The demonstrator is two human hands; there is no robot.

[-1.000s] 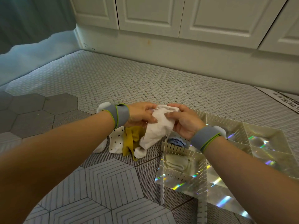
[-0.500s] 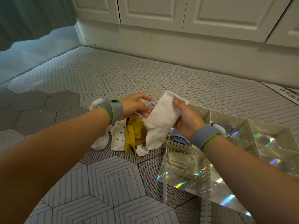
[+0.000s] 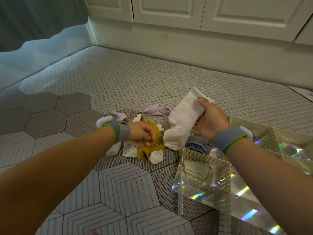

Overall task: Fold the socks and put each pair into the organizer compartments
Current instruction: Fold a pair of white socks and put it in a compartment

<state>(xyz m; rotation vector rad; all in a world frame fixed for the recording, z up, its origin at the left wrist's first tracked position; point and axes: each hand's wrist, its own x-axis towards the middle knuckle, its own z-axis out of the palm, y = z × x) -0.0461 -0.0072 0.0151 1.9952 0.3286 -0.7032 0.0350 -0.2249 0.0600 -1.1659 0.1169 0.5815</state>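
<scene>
Right hand [image 3: 210,122] is gripping white sock [image 3: 183,121]: thick, terry-textured, hanging limp, cuff uppermost, just beside organizer [image 3: 196,154] corner. Left hand [image 3: 141,134] is pinching mustard sock [image 3: 152,148] on floor.
</scene>
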